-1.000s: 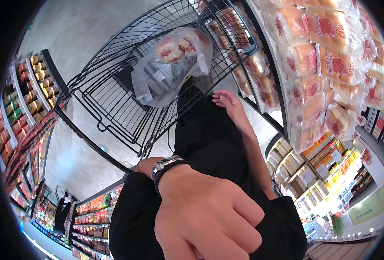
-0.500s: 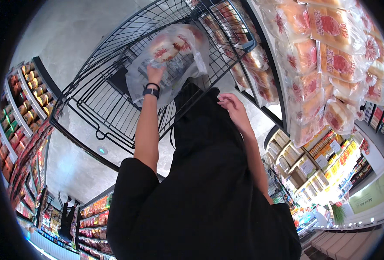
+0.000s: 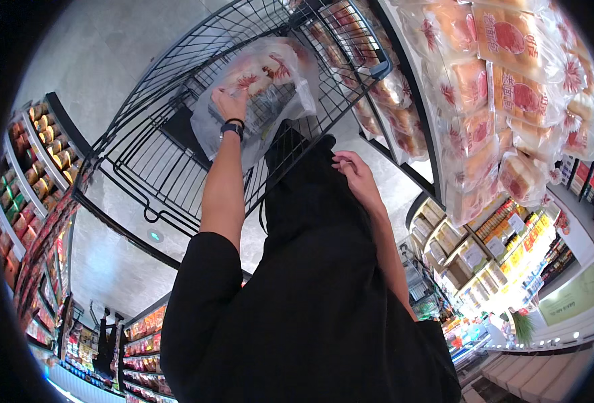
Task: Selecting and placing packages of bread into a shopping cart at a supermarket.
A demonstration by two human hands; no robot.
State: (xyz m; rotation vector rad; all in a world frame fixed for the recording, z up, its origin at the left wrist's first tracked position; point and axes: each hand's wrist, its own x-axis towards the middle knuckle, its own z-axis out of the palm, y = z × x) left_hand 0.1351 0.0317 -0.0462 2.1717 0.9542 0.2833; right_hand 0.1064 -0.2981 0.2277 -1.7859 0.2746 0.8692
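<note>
A black wire shopping cart (image 3: 155,138) stands in front of me. Inside it lies a clear plastic bag of bread (image 3: 260,84), its buns showing golden and white through red-printed film. My left hand (image 3: 231,104), with a dark watch at the wrist, reaches over the cart's side. Its fingers are closed on the near left part of the bag's film; the fingertips are partly hard to make out. My right hand (image 3: 356,171) hangs beside the cart's near right corner, fingers loosely curled together, with nothing visible in them.
Packaged bread loaves (image 3: 475,94) are stacked high on a display at the right, close to the cart. More bread packs (image 3: 398,114) sit lower beside it. Shelves of jars (image 3: 48,144) stand at the left. A person in dark clothes (image 3: 106,342) is far off, lower left.
My left hand has shifted slightly left and up along the bag, and the bag has moved a little left. My right hand's fingers have curled in and the hand has lowered slightly.
</note>
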